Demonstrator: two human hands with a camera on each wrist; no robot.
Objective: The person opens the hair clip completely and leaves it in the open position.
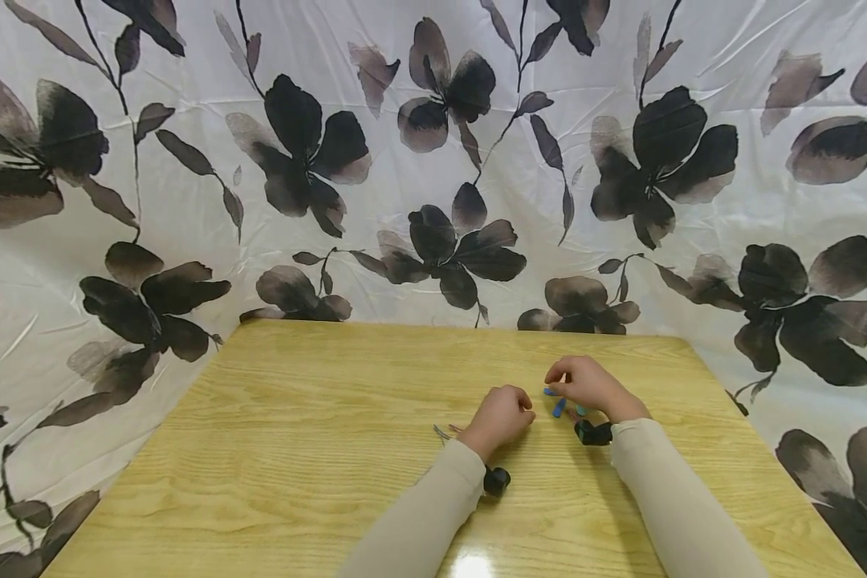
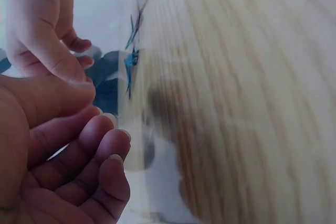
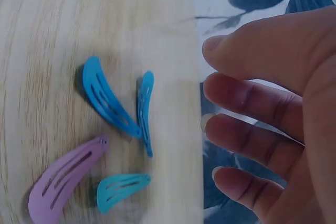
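Several snap hair clips lie on the table below my right hand (image 1: 585,381). In the right wrist view, two blue hair clips (image 3: 107,98) meet at one end, beside a purple hair clip (image 3: 65,179) and a small teal hair clip (image 3: 122,190). My right fingers are loosely bent over them, with nothing between thumb and fingertips. To the left, my left hand (image 1: 502,417) hovers over the table, fingers relaxed and slightly curled, holding nothing visible. Close by its wrist lie a grey hair clip (image 1: 441,433) and a pinkish one, partly hidden by the hand.
The wood-grain table (image 1: 296,449) reaches back to a white curtain (image 1: 376,185) with dark flowers, which also hangs along both sides. Black wrist cameras (image 1: 497,482) sit under both wrists, close over the tabletop.
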